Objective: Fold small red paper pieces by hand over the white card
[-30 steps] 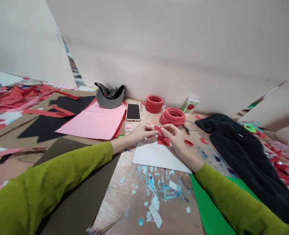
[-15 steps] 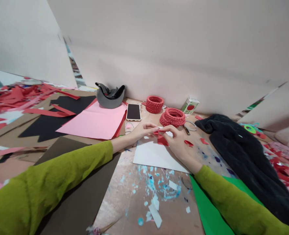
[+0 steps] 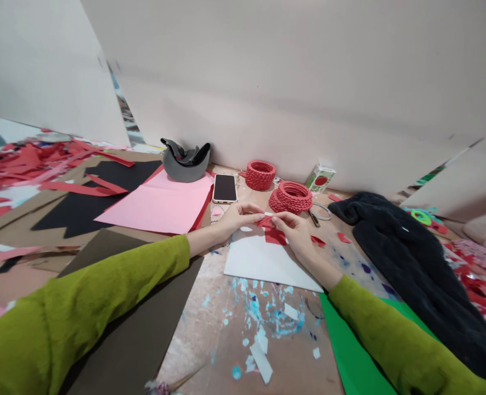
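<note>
In the head view, a person's left hand (image 3: 237, 220) and right hand (image 3: 294, 229) meet over the far edge of a white board (image 3: 259, 263), a small red slip (image 3: 264, 221) between them. Each hand's thumb and forefinger are pinched together on the paper, with next to no gap; its folds are too small to read. Below the fingertips, toward the board's right edge, shows a red square (image 3: 275, 236), partly hidden by the right hand; whether it touches the slip cannot be told.

So small a piece likely calls for a light, even pinch: one hand steadying, the other aligning the edges and pressing flat, wrists low for support. A hard tug could skew or tear it.

By count: one slip in hand, one square on the board and two red scraps (image 3: 343, 237) off its right edge. Toward the far edge of the table (image 3: 202, 307) sit two red coils (image 3: 291, 197), one box (image 3: 320, 178) and one phone (image 3: 225, 187). One cap (image 3: 186, 167) rests at the far edge of one pink sheet (image 3: 160, 203). One green sheet (image 3: 344, 337) lies by the board's near right corner; one black cloth (image 3: 410, 263) lies farther right. The red heap (image 3: 24, 162) at far left is too tangled to count.
</note>
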A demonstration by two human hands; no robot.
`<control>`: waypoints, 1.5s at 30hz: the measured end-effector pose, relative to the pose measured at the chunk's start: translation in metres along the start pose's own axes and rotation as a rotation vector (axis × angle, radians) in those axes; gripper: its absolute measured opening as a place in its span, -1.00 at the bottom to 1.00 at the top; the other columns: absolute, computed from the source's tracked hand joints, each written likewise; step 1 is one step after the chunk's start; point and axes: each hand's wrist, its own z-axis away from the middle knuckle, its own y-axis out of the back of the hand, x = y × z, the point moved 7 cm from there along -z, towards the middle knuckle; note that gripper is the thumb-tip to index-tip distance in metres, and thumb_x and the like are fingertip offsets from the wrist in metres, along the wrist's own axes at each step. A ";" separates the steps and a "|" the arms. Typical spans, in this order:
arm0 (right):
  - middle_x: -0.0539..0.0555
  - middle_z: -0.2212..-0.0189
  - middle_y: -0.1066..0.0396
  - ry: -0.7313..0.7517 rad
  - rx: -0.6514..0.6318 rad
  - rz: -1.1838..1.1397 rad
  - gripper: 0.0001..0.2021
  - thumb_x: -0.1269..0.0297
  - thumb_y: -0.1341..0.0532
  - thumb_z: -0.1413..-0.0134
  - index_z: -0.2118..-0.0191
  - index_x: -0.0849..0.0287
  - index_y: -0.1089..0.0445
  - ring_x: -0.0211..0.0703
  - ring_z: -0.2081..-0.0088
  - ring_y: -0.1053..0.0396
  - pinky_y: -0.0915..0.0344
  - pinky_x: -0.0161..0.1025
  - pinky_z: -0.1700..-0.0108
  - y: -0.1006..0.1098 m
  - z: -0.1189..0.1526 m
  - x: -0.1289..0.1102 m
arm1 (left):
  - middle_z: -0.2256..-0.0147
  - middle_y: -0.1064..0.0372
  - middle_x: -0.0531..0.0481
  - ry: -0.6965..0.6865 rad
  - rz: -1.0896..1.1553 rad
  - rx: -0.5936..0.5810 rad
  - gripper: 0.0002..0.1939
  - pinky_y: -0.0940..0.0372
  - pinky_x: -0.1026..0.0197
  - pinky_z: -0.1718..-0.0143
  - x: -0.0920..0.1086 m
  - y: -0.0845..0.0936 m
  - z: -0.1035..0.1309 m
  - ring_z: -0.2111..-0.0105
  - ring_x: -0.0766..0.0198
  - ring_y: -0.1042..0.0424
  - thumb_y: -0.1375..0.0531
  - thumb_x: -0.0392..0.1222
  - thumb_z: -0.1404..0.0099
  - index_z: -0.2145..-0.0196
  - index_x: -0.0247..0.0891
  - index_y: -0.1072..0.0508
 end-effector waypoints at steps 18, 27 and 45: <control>0.10 0.43 -0.52 0.048 0.006 0.216 -0.71 0.05 -0.27 0.02 0.38 0.22 -0.51 -0.10 0.38 -0.42 -0.36 -0.15 0.27 -0.002 0.002 -0.010 | 0.32 -0.48 -0.07 -0.039 -0.086 -0.005 -0.69 -0.31 0.24 0.28 0.006 -0.002 0.003 0.35 0.29 -0.45 -0.37 -0.08 -0.02 0.31 -0.33 -0.53; 0.06 0.29 -0.50 0.264 0.051 0.268 -0.89 0.28 -0.22 -0.07 0.28 0.12 -0.47 -0.10 0.20 -0.42 -0.31 -0.12 0.06 -0.004 0.013 -0.040 | 0.26 -0.49 -0.14 0.033 0.014 0.024 -0.60 -0.30 0.24 0.30 0.000 0.001 0.002 0.32 0.27 -0.46 -0.37 -0.07 -0.04 0.19 -0.34 -0.48; 0.05 0.35 -0.46 0.208 -0.008 0.327 -0.91 0.32 -0.19 -0.09 0.38 0.16 -0.43 -0.12 0.25 -0.38 -0.27 -0.16 0.13 -0.008 0.009 -0.034 | 0.32 -0.50 -0.09 0.037 -0.065 -0.020 -0.66 -0.28 0.29 0.32 0.002 -0.003 0.003 0.38 0.33 -0.43 -0.38 -0.11 -0.01 0.25 -0.33 -0.53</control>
